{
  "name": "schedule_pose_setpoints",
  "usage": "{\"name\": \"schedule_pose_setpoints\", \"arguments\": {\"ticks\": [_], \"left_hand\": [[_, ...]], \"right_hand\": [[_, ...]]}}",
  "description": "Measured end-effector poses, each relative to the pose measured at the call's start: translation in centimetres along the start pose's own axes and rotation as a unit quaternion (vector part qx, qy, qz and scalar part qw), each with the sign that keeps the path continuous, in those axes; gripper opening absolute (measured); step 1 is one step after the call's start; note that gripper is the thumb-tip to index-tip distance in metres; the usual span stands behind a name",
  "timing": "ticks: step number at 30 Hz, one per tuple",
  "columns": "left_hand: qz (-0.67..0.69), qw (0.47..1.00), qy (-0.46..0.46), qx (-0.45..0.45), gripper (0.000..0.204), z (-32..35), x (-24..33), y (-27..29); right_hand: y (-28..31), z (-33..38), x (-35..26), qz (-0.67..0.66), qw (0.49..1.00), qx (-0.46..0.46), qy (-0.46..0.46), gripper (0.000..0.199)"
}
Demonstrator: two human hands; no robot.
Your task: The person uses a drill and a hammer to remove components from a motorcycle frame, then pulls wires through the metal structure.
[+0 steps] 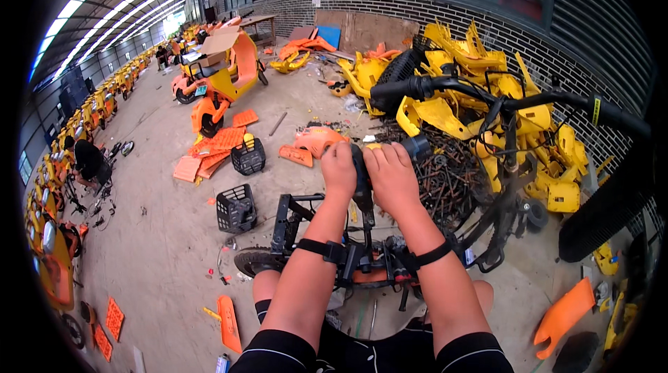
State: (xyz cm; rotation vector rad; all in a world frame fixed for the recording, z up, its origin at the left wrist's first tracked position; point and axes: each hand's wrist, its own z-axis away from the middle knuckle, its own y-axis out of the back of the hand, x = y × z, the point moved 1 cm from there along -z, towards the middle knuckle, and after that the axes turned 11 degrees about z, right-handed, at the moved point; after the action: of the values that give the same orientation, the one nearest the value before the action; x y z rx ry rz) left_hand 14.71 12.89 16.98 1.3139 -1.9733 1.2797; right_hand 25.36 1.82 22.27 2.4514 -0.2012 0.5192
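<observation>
Both my hands grip a black power tool (362, 185) held upright between them. My left hand (339, 168) wraps its left side and my right hand (392, 177) its right side. A black strap circles each wrist. The tool points down at a stripped scooter frame (327, 248) with a small black wheel (254, 260) on the concrete floor. The frame's black handlebar (480, 94) arcs across above my hands. What the tool's tip touches is hidden by my forearms.
Two black baskets (236, 207) stand on the floor to the left. A heap of yellow plastic panels (501, 115) and dark scrap metal lies right. Orange panels (212, 150) and an orange scooter (223, 88) sit farther back. A person (87, 161) crouches by a scooter row at left.
</observation>
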Motion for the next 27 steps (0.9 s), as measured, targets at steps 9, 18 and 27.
{"name": "schedule_pose_setpoints", "arguments": {"ticks": [9, 18, 27], "left_hand": [[-0.129, 0.992, -0.010, 0.007, 0.043, -0.2, 0.0, -2.2], [-0.154, 0.984, 0.040, -0.080, 0.045, -1.2, -0.8, -3.7], [-0.140, 0.963, 0.069, -0.220, 0.038, 1.0, 1.5, -6.5]], "right_hand": [[0.0, 0.4, 1.2, -0.024, 0.999, -0.044, -0.015, 0.057], [-0.8, 1.7, 1.0, 0.014, 0.993, -0.079, -0.084, 0.059], [1.2, 5.0, 0.4, 0.042, 0.978, -0.033, -0.200, 0.038]]}}
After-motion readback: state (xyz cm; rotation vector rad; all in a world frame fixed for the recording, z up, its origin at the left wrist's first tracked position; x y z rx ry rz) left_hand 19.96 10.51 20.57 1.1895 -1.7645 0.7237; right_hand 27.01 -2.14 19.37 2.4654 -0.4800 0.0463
